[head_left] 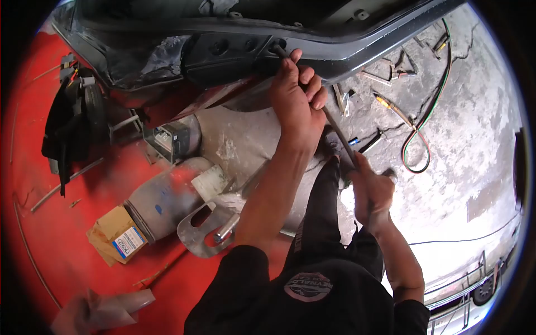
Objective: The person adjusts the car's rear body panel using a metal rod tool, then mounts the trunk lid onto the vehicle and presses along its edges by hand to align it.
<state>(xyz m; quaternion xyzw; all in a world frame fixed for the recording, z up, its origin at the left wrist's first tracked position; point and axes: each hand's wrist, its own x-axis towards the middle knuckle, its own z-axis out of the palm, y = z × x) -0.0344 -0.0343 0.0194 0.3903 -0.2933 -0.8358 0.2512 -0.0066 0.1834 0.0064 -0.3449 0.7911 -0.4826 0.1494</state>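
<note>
A long thin metal bar (339,132) runs diagonally between my two hands. My left hand (298,92) is closed round its upper part, close below a dark car body panel (234,53). The bar's upper tip reaches a round hole (277,44) in that panel; how far it goes in cannot be made out. Lower down and to the right, my right hand (371,190) is wrapped round the bar's other end. The panel has several holes and a crumpled, scraped patch (164,54) left of them.
Gas cylinders (162,195) lie below the panel, with a cardboard box (120,237) at their end. A dark plastic part (72,123) is at the left. Tools and a looped hose (427,131) lie on the concrete floor (480,111) at the right.
</note>
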